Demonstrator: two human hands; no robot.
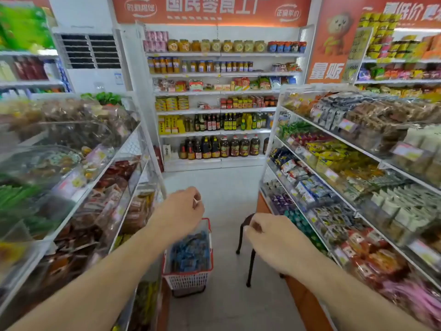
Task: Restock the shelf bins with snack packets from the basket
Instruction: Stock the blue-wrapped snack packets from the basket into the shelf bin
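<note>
A red and white basket [188, 279] stands on the aisle floor below my hands, filled with several blue snack packets [191, 253]. My left hand [181, 210] hovers above the basket's left side with its fingers loosely curled and nothing in it. My right hand [269, 237] hangs to the right of the basket, in front of a stool, fingers loosely curled and holding nothing. Clear shelf bins of snacks [346, 168] line the right side of the aisle, and more bins [78, 177] line the left.
A dark stool [249, 249] with thin black legs stands right of the basket, partly behind my right hand. A back wall shelf [214, 132] holds bottles, jars and cans. A white air conditioner unit [93, 63] stands at the back left. Grey floor runs between the shelves.
</note>
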